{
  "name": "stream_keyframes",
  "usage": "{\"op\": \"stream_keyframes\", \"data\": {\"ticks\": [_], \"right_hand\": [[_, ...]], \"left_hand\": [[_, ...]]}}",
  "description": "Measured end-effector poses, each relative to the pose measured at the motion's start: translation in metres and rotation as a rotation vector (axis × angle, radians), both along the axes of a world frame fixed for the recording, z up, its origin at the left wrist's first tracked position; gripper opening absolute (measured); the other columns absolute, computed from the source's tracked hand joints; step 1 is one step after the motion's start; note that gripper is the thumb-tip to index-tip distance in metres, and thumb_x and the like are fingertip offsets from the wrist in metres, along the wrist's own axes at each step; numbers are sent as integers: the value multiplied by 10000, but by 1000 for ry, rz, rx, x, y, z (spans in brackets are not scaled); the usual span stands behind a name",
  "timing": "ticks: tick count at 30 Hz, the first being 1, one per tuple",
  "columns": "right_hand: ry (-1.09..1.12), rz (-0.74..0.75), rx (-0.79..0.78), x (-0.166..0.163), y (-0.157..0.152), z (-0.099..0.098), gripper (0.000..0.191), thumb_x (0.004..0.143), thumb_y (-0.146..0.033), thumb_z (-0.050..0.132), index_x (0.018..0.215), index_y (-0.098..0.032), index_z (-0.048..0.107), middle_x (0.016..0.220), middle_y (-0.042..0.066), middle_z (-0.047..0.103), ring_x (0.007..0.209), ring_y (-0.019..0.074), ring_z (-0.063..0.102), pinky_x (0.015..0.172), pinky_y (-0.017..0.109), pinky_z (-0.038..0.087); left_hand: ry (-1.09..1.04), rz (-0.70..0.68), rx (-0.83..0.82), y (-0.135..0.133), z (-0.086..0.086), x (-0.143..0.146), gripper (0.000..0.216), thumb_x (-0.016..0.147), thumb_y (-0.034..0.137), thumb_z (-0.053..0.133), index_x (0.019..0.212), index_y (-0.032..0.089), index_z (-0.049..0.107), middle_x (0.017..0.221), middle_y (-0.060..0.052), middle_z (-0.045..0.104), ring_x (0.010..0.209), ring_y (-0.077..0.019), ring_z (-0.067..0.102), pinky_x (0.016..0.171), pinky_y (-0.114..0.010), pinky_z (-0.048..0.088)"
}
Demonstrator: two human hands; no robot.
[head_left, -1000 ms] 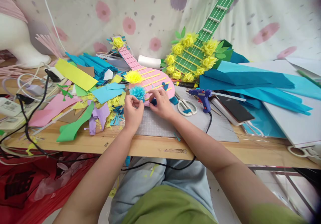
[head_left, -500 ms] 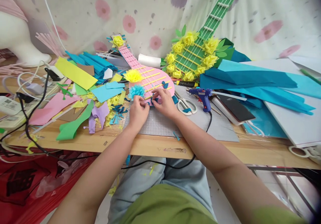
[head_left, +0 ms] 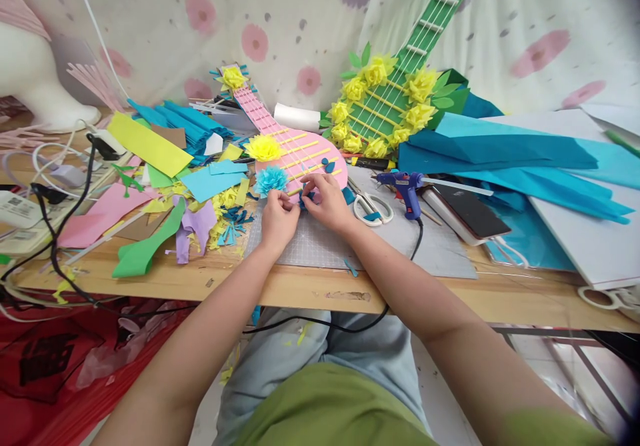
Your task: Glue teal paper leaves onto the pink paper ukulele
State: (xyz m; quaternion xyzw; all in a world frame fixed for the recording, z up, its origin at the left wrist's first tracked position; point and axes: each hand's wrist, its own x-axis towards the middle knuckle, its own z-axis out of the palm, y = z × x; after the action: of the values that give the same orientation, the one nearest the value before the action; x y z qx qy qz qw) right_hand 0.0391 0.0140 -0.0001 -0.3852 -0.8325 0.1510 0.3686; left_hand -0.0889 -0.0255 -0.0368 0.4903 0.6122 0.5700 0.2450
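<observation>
A pink paper guitar (head_left: 305, 156) lies on the wooden table (head_left: 310, 289), with a yellow paper flower (head_left: 264, 147) and a blue paper flower (head_left: 271, 180) on its body. My left hand (head_left: 279, 218) and my right hand (head_left: 327, 201) meet at the guitar's near edge, just right of the blue flower. Both hands pinch small dark blue paper pieces (head_left: 306, 197) between their fingertips. Two more dark blue leaf shapes (head_left: 327, 165) lie on the pink body.
Scissors (head_left: 369, 207), a blue glue gun (head_left: 406, 190) and a phone (head_left: 467, 211) lie to the right. A green guitar with yellow flowers (head_left: 387, 109) leans behind. Coloured paper scraps (head_left: 165, 199) and cables (head_left: 60, 233) cover the left side; blue sheets (head_left: 520, 159) the right.
My left hand has slid right from beside the blue flower to meet the right hand, and both now pinch the dark blue pieces together.
</observation>
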Motion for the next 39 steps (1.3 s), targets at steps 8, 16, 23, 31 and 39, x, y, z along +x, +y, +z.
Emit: {"op": "stream_keyframes", "data": {"ticks": [8, 16, 23, 31, 39], "right_hand": [[22, 4, 1, 0, 0, 0, 317, 723, -128, 520, 1024, -222, 557, 848, 30, 680, 958, 262, 518, 896, 419, 394], [10, 3, 3, 1, 1, -1, 320, 727, -120, 527, 1033, -213, 546, 835, 26, 679, 923, 250, 512, 897, 406, 387], [33, 17, -3, 1, 2, -2, 336, 729, -128, 514, 1053, -216, 540, 836, 24, 685, 964, 249, 510, 904, 402, 396], [39, 13, -6, -1, 0, -2, 322, 728, -127, 512, 1038, -208, 546, 836, 26, 683, 949, 245, 509, 905, 396, 402], [38, 8, -4, 0, 1, -3, 324, 751, -146, 498, 1064, -211, 547, 869, 44, 672, 971, 248, 516, 896, 404, 408]], "left_hand": [[-73, -46, -84, -3, 9, 2, 209, 707, 182, 600, 811, 210, 420, 620, 60, 554, 395, -83, 512, 426, -219, 416], [-147, -79, -116, -7, 18, 4, 170, 711, 177, 562, 844, 208, 461, 604, 51, 593, 423, -112, 573, 424, -214, 417], [122, -75, -6, -11, 16, 0, 331, 644, 105, 591, 924, 217, 455, 796, 8, 658, 533, -100, 573, 558, -244, 454], [276, -29, 19, -11, 14, 2, 359, 695, 130, 620, 1002, 225, 461, 822, 7, 674, 581, -122, 587, 604, -265, 454], [273, -9, 23, -9, 15, 4, 352, 697, 157, 638, 990, 226, 455, 791, 12, 668, 596, -135, 595, 602, -268, 445]]}}
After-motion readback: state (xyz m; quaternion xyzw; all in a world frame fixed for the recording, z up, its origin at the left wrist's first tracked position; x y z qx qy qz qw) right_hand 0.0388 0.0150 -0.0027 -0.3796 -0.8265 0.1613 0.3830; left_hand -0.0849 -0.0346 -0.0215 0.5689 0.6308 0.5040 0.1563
